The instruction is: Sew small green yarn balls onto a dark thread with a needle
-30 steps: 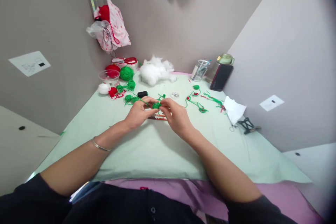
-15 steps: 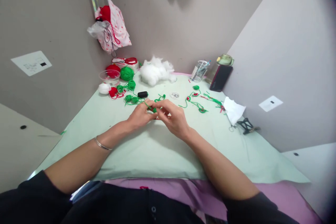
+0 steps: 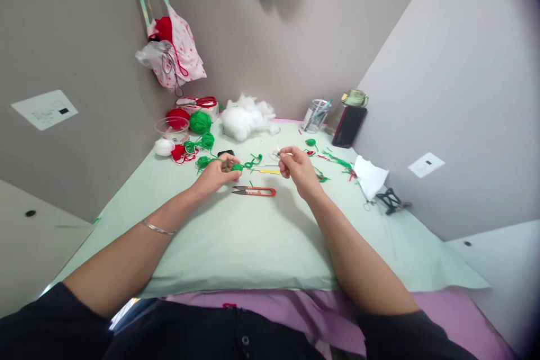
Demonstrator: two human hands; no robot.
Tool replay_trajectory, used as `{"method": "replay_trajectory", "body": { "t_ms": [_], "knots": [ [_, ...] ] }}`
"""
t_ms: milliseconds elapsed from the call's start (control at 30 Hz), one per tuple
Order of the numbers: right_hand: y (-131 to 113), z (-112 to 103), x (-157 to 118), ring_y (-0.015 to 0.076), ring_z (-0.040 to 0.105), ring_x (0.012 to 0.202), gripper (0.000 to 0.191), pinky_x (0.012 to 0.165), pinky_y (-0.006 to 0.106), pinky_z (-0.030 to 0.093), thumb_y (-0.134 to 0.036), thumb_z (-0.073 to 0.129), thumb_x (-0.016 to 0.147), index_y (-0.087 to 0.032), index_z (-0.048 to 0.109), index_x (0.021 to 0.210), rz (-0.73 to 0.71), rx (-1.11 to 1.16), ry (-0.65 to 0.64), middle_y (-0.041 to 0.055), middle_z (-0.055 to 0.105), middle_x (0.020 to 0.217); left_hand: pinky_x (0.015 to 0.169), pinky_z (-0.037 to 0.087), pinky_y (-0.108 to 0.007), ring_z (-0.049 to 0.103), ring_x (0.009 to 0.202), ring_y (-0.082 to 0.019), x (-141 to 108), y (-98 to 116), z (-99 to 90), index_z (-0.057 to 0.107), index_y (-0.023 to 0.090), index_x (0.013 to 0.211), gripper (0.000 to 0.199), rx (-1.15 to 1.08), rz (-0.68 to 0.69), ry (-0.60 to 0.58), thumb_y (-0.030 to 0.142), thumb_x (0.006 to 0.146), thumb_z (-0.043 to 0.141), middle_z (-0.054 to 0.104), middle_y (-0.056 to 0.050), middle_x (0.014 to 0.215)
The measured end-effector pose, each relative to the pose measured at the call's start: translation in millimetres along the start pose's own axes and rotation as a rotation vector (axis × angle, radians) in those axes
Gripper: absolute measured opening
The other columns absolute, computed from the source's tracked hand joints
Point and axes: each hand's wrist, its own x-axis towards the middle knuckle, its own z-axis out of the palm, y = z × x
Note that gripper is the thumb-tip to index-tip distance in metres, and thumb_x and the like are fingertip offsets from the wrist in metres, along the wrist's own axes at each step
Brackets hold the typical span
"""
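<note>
My left hand (image 3: 219, 173) is closed around a small green crocheted piece (image 3: 237, 167), with green yarn running off near the fingers. Out to the right, my right hand (image 3: 295, 166) is raised over the cloth with thumb and fingers pinched. A thin pale tip shows at those fingertips, too small to name. Between the hands lies a yellow-handled tool (image 3: 269, 171) like a crochet hook, beside a thin line. Nearer to me, orange thread snips (image 3: 253, 191) rest on the cloth. A curled green crocheted strand (image 3: 253, 162) lies just behind.
White stuffing (image 3: 247, 118) is heaped at the back. Green yarn balls (image 3: 199, 122) and a clear tub (image 3: 172, 128) stand at the left. A cup of pens (image 3: 315, 116), a phone (image 3: 350, 126), yarn scraps (image 3: 337, 160) and white paper (image 3: 370, 174) are at the right.
My hands were together over the green piece; now they are apart, the right one drawn off to the right. The snips and yellow-handled tool have come into sight. The view has shifted slightly.
</note>
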Motion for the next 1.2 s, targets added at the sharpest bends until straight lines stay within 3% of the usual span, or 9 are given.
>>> {"method": "replay_trajectory", "body": {
  "t_ms": [100, 167, 333, 467, 567, 733, 867, 1000, 1200],
  "knots": [
    [12, -3, 1, 0.0126, 0.057, 0.062, 0.021, 0.061, 0.027, 0.042, -0.019, 0.050, 0.087, -0.018, 0.052, 0.108, -0.060, -0.495, 0.032, 0.0064, 0.067, 0.095, 0.074, 0.046, -0.030, 0.064, 0.072, -0.018, 1, -2, -1.8, 0.059, 0.018, 0.106, 0.039, -0.001, -0.008, -0.099, 0.042, 0.076, 0.069, 0.064, 0.001, 0.072],
    [12, 0, -5, 0.0149, 0.060, 0.075, 0.026, 0.070, 0.030, 0.044, -0.018, 0.053, 0.089, -0.018, 0.054, 0.116, -0.201, -0.780, -0.005, 0.0121, 0.063, 0.116, 0.073, 0.046, -0.031, 0.064, 0.071, -0.019, 2, -3, -2.2, 0.062, 0.017, 0.101, 0.038, 0.038, -0.018, -0.116, 0.044, 0.075, 0.069, 0.065, 0.000, 0.068],
    [4, 14, -21, 0.0196, 0.058, 0.095, 0.020, 0.079, 0.028, 0.043, -0.028, 0.069, 0.087, -0.018, 0.064, 0.104, -0.402, -0.957, -0.564, 0.0079, 0.064, 0.101, 0.073, 0.044, -0.030, 0.062, 0.074, -0.018, 5, -7, -4.7, 0.066, 0.016, 0.107, 0.045, 0.077, 0.013, -0.068, 0.044, 0.072, 0.072, 0.067, -0.001, 0.078],
    [9, 20, -21, 0.0177, 0.057, 0.090, 0.016, 0.075, 0.026, 0.039, -0.020, 0.053, 0.096, -0.016, 0.068, 0.099, -0.404, -1.027, -0.620, 0.0088, 0.062, 0.098, 0.076, 0.044, -0.029, 0.062, 0.082, -0.019, 6, -7, -9.6, 0.067, 0.017, 0.118, 0.053, 0.033, -0.025, -0.050, 0.046, 0.074, 0.072, 0.069, -0.002, 0.088],
    [10, 17, -18, 0.0144, 0.053, 0.077, 0.023, 0.071, 0.026, 0.037, -0.017, 0.041, 0.098, -0.016, 0.064, 0.095, -0.363, -0.900, -0.535, 0.0054, 0.062, 0.090, 0.080, 0.045, -0.030, 0.064, 0.086, -0.020, 7, -9, -12.3, 0.066, 0.018, 0.122, 0.055, -0.042, -0.050, -0.045, 0.047, 0.076, 0.070, 0.070, -0.004, 0.090],
    [2, 13, -16, 0.0097, 0.041, 0.055, 0.029, 0.054, 0.022, 0.033, -0.039, 0.036, 0.101, -0.019, 0.052, 0.089, -0.030, -0.285, -0.335, -0.0032, 0.049, 0.065, 0.080, 0.046, -0.031, 0.064, 0.085, -0.020, 7, -11, -12.3, 0.067, 0.018, 0.119, 0.054, -0.116, -0.033, 0.017, 0.046, 0.073, 0.075, 0.069, -0.005, 0.094],
    [-1, 12, -16, 0.0074, 0.032, 0.047, 0.046, 0.044, 0.022, 0.023, -0.060, 0.037, 0.096, -0.017, 0.055, 0.096, 0.149, -0.034, -0.415, -0.0014, 0.053, 0.068, 0.081, 0.046, -0.030, 0.064, 0.087, -0.019, 6, -9, -9.8, 0.067, 0.019, 0.116, 0.050, -0.182, -0.034, 0.029, 0.043, 0.072, 0.077, 0.068, -0.004, 0.098],
    [1, 16, -17, 0.0053, 0.025, 0.047, 0.045, 0.042, 0.021, 0.017, -0.060, 0.052, 0.090, -0.016, 0.060, 0.095, 0.279, 0.086, -0.555, -0.0027, 0.050, 0.067, 0.080, 0.045, -0.029, 0.062, 0.088, -0.018, 3, -3, -5.8, 0.066, 0.019, 0.110, 0.048, -0.216, 0.004, 0.073, 0.040, 0.069, 0.080, 0.067, -0.003, 0.096],
    [7, 25, -15, 0.0048, 0.030, 0.045, 0.042, 0.042, 0.020, 0.019, -0.057, 0.060, 0.085, -0.016, 0.063, 0.089, 0.311, 0.097, -0.508, -0.0046, 0.044, 0.062, 0.079, 0.045, -0.031, 0.060, 0.089, -0.019, -2, 9, 1.0, 0.065, 0.019, 0.100, 0.049, -0.229, 0.043, 0.065, 0.040, 0.061, 0.085, 0.066, -0.003, 0.094]
  ]
}}
